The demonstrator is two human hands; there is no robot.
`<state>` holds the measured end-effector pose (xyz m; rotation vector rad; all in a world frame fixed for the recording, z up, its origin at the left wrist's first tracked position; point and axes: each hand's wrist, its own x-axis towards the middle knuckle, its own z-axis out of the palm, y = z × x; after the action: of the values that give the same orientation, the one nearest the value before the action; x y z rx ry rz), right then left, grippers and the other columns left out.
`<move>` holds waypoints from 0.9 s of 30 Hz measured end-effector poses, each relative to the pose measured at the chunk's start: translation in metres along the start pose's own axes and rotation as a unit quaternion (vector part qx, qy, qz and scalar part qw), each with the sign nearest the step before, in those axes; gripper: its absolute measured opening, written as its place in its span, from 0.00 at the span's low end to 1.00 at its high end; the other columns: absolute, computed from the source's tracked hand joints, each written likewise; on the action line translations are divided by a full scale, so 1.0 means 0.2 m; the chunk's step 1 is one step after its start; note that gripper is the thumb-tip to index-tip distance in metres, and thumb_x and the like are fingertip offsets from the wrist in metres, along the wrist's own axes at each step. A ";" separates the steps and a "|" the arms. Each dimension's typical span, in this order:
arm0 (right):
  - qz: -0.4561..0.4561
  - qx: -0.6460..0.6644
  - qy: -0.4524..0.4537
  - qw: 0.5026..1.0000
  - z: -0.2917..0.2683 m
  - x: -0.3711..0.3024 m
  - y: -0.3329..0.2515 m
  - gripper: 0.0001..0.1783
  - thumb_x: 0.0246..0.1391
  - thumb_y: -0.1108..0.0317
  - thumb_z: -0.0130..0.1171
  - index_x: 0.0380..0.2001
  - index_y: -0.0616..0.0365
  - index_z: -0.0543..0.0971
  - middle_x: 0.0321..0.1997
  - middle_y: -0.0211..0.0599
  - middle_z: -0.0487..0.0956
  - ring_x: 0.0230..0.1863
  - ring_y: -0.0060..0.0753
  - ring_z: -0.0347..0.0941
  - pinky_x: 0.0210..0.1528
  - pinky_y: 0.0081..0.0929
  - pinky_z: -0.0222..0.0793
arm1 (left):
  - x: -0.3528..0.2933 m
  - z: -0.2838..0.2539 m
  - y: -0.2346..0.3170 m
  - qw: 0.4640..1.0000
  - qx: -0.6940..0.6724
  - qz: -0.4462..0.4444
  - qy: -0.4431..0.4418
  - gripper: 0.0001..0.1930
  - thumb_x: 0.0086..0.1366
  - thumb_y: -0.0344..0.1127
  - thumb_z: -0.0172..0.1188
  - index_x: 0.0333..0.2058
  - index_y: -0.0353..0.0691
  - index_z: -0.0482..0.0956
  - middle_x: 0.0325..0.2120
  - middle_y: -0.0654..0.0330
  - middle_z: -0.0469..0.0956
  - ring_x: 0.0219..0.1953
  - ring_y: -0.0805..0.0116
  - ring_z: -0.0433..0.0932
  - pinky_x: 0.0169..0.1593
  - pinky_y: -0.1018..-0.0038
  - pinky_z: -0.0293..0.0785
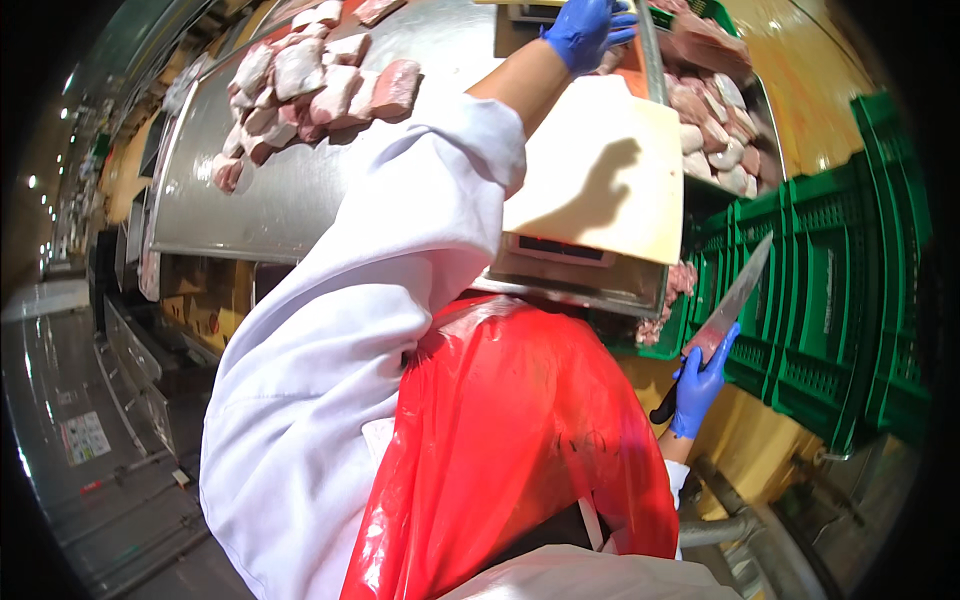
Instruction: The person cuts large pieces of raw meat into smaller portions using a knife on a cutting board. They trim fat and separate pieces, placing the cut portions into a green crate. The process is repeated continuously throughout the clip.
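Brushed, dully gleaming steel table [300, 190], matt pale plastic cutting board [600, 180], glossy red plastic apron [500, 440], shiny steel knife [735, 300], ribbed green plastic crates [830, 290].

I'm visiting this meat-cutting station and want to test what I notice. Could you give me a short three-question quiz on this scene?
1. True or false: the right hand holds a knife with its blade pointing up.
2. What is the left hand doing? A) resting on the red apron B) reaching far forward past the pale cutting board C) holding the knife
3. Fill in: the crates beside the steel table are ____ in colour.

Key: 1 true. 2 B. 3 green.
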<state>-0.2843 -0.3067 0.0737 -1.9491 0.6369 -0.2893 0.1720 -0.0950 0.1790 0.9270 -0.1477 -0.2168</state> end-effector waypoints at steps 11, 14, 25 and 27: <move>0.006 -0.030 0.021 0.999 0.33 -0.14 -0.19 0.43 0.62 0.79 0.48 0.77 0.43 0.48 0.25 0.31 0.75 0.19 0.18 0.66 0.20 0.21 0.66 | -0.19 -2.26 0.13 0.572 0.719 -0.195 0.343 0.56 0.49 0.64 0.67 0.68 0.35 0.56 0.68 0.36 0.56 0.70 0.39 0.57 0.69 0.52 0.58; 0.011 -0.024 0.045 0.999 0.45 -0.13 -0.32 0.43 0.63 0.78 0.51 0.76 0.43 0.50 0.27 0.30 0.75 0.20 0.18 0.65 0.21 0.21 0.64 | -0.07 -2.44 0.17 0.543 0.762 -0.198 0.292 0.59 0.47 0.60 0.71 0.70 0.35 0.50 0.68 0.37 0.56 0.70 0.40 0.57 0.71 0.53 0.56; 0.064 -0.070 0.003 0.995 0.73 -0.33 -0.46 0.44 0.62 0.79 0.50 0.77 0.45 0.46 0.29 0.30 0.78 0.22 0.16 0.67 0.23 0.20 0.69 | 0.04 -2.57 0.44 0.591 0.741 -0.244 0.206 0.33 0.48 0.45 0.73 0.50 0.30 0.78 0.49 0.43 0.81 0.52 0.52 0.81 0.51 0.63 0.80; 0.061 -0.064 -0.009 0.996 0.73 -0.34 -0.45 0.43 0.62 0.77 0.49 0.77 0.46 0.46 0.28 0.30 0.78 0.23 0.16 0.68 0.24 0.19 0.69 | -0.14 -2.73 0.47 0.834 0.452 -0.261 0.179 0.27 0.51 0.43 0.70 0.47 0.31 0.79 0.43 0.51 0.81 0.45 0.58 0.82 0.47 0.64 0.81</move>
<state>-0.2454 -0.1275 0.0924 -2.0221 0.7767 -0.1584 0.2755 0.3904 -0.0700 1.9383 0.4035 -0.4944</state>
